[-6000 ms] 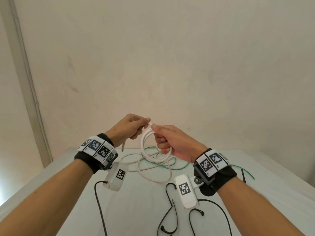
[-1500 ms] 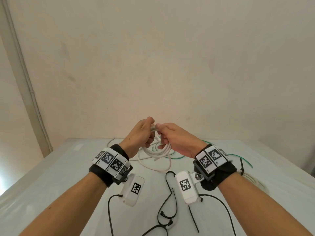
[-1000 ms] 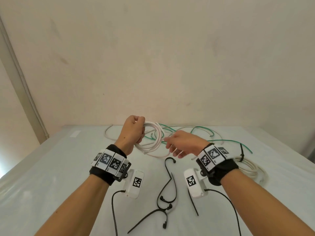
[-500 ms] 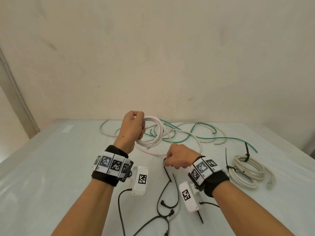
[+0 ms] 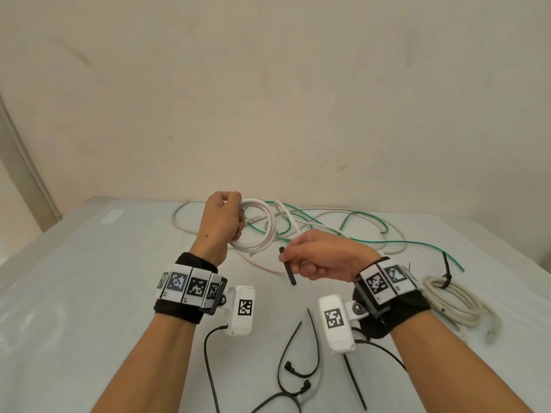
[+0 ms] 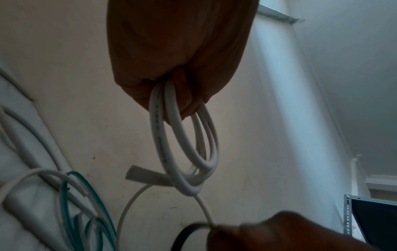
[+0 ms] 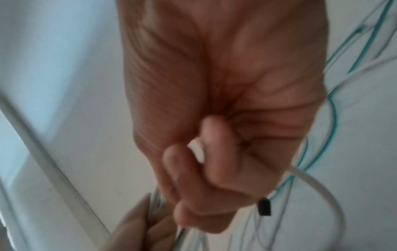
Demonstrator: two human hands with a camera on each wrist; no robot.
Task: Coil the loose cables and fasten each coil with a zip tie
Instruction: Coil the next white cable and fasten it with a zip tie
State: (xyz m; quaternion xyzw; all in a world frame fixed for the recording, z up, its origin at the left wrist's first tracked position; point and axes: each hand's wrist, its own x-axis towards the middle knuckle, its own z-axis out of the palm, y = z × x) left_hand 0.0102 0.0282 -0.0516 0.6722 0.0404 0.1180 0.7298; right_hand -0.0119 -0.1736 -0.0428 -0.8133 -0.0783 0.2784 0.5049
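Note:
My left hand (image 5: 223, 216) is raised above the table and grips the top of a white cable coil (image 5: 262, 231), whose loops (image 6: 184, 146) hang below the curled fingers. To its right and a little lower, my right hand (image 5: 316, 257) pinches a black zip tie (image 5: 288, 268) that points down and left, its head (image 7: 264, 206) just showing past the curled fingers. The zip tie's tip is close to the coil's lower edge without touching it. A loose white end (image 6: 148, 176) sticks out of the coil.
Loose green cable (image 5: 372, 231) and white cable (image 5: 190, 225) sprawl at the back of the white table (image 5: 89, 293). A beige coil with a black tie round it (image 5: 447, 299) lies at the right. Several black zip ties (image 5: 298, 362) lie near the front.
My right hand let go of the coil, dropped to the table, and has come up holding a black zip tie. My left hand has kept the coil raised.

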